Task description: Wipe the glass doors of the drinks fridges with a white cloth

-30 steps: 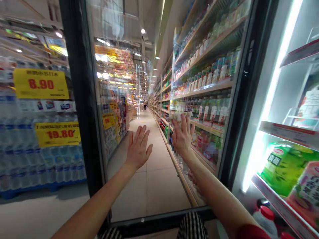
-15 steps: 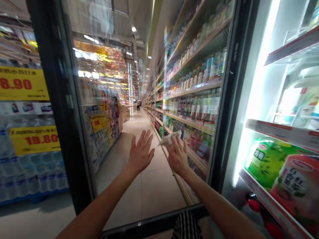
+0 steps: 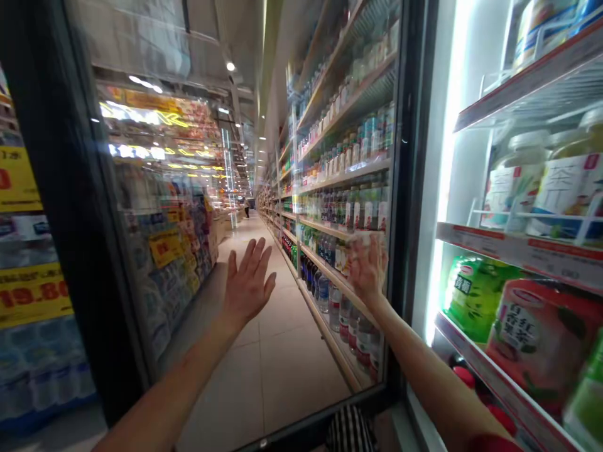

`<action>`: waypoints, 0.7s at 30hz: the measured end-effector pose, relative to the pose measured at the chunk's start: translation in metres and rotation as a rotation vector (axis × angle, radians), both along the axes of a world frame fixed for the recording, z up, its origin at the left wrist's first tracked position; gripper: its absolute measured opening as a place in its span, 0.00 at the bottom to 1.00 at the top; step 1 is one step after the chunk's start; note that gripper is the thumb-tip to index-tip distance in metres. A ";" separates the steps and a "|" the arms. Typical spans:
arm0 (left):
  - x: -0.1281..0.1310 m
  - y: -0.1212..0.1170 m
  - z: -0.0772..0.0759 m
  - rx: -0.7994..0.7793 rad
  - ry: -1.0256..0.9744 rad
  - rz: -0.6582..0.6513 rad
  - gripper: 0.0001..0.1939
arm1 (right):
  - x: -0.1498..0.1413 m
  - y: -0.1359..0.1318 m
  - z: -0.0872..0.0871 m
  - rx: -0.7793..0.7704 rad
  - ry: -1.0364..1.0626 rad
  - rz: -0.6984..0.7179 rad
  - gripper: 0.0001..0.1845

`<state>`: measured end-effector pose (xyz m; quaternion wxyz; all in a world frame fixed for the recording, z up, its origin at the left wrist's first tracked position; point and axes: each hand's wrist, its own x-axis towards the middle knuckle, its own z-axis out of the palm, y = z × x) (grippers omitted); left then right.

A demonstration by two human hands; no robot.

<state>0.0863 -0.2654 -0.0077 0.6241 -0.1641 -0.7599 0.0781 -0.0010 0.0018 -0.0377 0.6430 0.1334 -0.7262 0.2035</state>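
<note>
I face an open glass fridge door (image 3: 70,251) with a black frame and see the shop aisle through it. My left hand (image 3: 247,285) lies flat against the glass near its middle, fingers spread, holding nothing. My right hand (image 3: 367,267) is blurred. It presses against the glass close to the door's right edge, with a pale cloth (image 3: 363,239) showing at the fingertips.
To the right, lit fridge shelves hold a green drink carton (image 3: 471,295), a red carton (image 3: 537,339) and white-capped bottles (image 3: 565,182). Through the glass run a tiled aisle (image 3: 273,351), bottle shelves (image 3: 343,207) and yellow price signs (image 3: 28,292).
My right hand with the cloth has slid right across the glass toward the door's right edge. My left hand stays flat on the glass. The view has turned right, toward the fridge.
</note>
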 end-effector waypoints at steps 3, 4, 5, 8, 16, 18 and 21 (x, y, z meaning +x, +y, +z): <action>-0.004 -0.003 0.008 -0.005 0.046 0.014 0.31 | -0.009 0.007 0.019 -0.315 0.012 -0.041 0.27; -0.005 -0.003 0.010 -0.004 0.055 0.017 0.31 | -0.008 0.005 0.024 -0.260 0.022 -0.021 0.27; -0.006 -0.003 0.012 -0.002 0.058 0.017 0.32 | -0.007 0.001 0.027 -0.127 0.030 0.011 0.26; -0.006 -0.003 0.018 -0.004 0.050 0.011 0.32 | -0.002 -0.007 0.036 0.279 0.055 0.083 0.25; -0.002 -0.017 0.065 0.066 0.089 0.057 0.29 | 0.004 -0.033 0.086 0.003 0.099 0.034 0.26; 0.000 -0.026 0.079 0.081 0.088 0.062 0.28 | 0.009 -0.040 0.089 0.357 0.118 0.090 0.25; 0.007 -0.039 0.092 0.088 0.073 0.072 0.27 | 0.008 -0.036 0.104 0.275 0.116 0.070 0.25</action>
